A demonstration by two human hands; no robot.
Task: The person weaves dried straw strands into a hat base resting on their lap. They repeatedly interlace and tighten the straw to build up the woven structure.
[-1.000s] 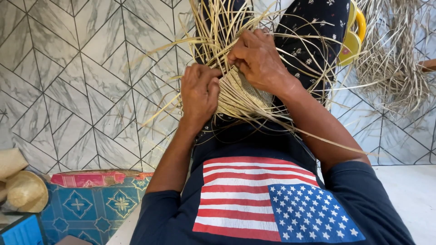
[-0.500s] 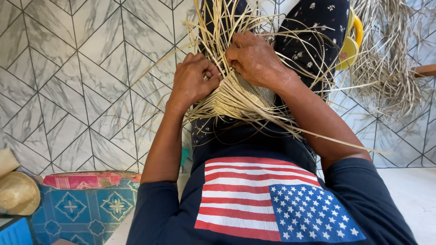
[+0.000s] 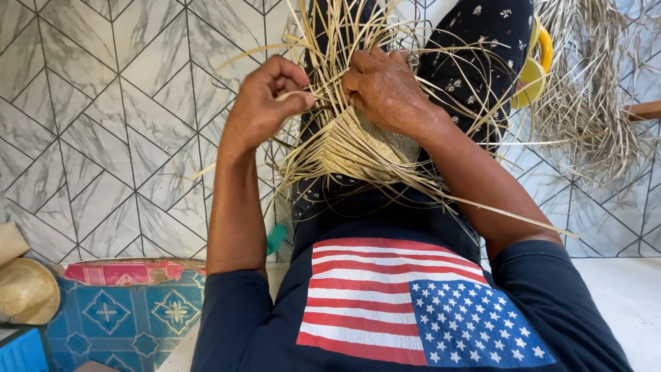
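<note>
A: Pinching a single pale straw strip (image 3: 292,96) between thumb and curled fingers, the left hand (image 3: 265,103) holds it up just left of the weaving. Do you see that too?

B: Yes. The strip runs from those fingertips straight into the woven straw piece (image 3: 358,141), which sits between the two hands and slightly below them, over the person's lap.

A: And the right hand (image 3: 385,89)?

B: It lies palm down on the upper part of the woven piece, fingers bent and pressed onto the strands. Whether it grips one particular strand, I cannot tell; the fingertips are buried in straw.

A: Loose straw ends (image 3: 330,34) fan upward above both hands, and longer ones trail below and to the right of the right forearm.

B: Right of the right hand, past the dark flowered fabric (image 3: 475,62), a yellow plastic object (image 3: 533,76) shows, and beyond it a bundle of dry straw (image 3: 592,89) hangs against the tiled wall (image 3: 103,103).

A: Far below the left hand sits a blue patterned box (image 3: 131,310), with a straw hat (image 3: 24,289) to its left.
</note>
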